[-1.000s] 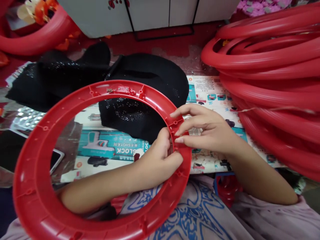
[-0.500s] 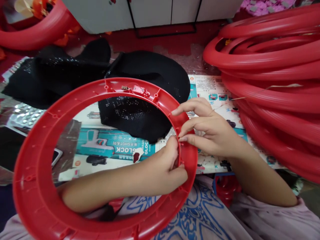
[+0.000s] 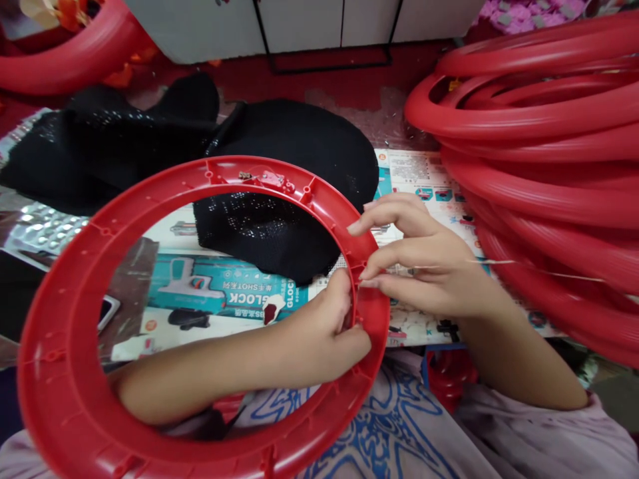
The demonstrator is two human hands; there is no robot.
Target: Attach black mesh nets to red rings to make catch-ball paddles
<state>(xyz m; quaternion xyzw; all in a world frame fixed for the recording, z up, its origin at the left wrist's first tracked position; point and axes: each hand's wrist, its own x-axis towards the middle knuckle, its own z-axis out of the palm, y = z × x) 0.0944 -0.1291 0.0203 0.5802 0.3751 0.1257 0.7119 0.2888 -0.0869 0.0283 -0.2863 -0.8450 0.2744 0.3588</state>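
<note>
A red plastic ring (image 3: pixel 50 319), its hollow ribbed side toward me, is tilted over the table. My left hand (image 3: pixel 334 332) reaches through its centre and is closed round the inner edge on the right side. My right hand (image 3: pixel 419 256) pinches the end of a thin pale thread beside the left fingers, forefinger and thumb together, other fingers spread. The thread (image 3: pixel 492 262) trails rightward past the right wrist. A small pink part (image 3: pixel 273 179) sits in the ring's channel at the top. Black cloth pieces (image 3: pixel 309 146) with shiny dots lie behind the ring.
Large red rings (image 3: pixel 539 120) are stacked at the right, and another red ring (image 3: pixel 90 60) is at the upper left. Printed cardboard (image 3: pixel 200 286) covers the near table. A white box-like unit (image 3: pixel 309 26) with a black frame stands at the back. A phone (image 3: pixel 107 311) shows partly through the ring.
The ring has shifted slightly left. My right fingertips stay at its right side, the hand a little turned. The thread now stretches out to the right across the wrist.
</note>
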